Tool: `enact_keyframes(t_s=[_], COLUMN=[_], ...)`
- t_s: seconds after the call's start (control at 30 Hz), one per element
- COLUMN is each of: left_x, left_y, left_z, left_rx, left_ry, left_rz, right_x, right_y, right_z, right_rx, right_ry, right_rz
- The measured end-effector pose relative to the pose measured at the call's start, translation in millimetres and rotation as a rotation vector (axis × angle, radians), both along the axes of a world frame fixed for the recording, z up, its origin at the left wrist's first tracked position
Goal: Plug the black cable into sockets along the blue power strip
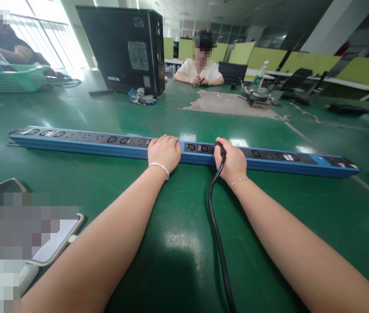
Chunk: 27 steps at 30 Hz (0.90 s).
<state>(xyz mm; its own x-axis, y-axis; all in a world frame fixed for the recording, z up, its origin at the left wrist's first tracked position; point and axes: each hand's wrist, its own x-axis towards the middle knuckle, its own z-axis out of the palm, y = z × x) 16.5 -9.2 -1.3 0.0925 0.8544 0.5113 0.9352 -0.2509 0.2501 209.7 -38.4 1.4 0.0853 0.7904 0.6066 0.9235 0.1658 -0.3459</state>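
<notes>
A long blue power strip [122, 150] with black sockets lies across the green table. My left hand [164, 153] is wrapped over it near the middle, fingers over the far edge. To its right, my right hand [232, 158] grips a black plug [219, 148] at one of the sockets. Whether the plug is fully seated is hidden by the fingers. From the plug a black power cord [215, 217] runs down toward the near table edge, between my forearms.
A black computer case [122, 52] stands at the back left, with gloves [141, 96] by its base. A green basket [11, 78] sits far left, a phone [57, 239] near left. Across the table sits a person [200, 65]. A plastic bottle [260, 74] stands back right.
</notes>
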Motion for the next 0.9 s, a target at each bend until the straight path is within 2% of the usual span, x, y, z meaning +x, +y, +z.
enact_keyframes(t_s=[0.43, 0.9], left_x=[4.0, 4.3], left_y=[-2.5, -3.4], left_z=[-1.9, -0.6], left_rx=[0.011, 0.014], left_ry=[0.022, 0.019], left_rz=[-0.093, -0.072], right_x=[2.5, -0.5], right_y=[8.2, 11.8], right_z=[-5.7, -10.3], right_rx=[0.031, 0.045], right_ry=[-0.033, 0.066], right_rz=[-0.070, -0.084])
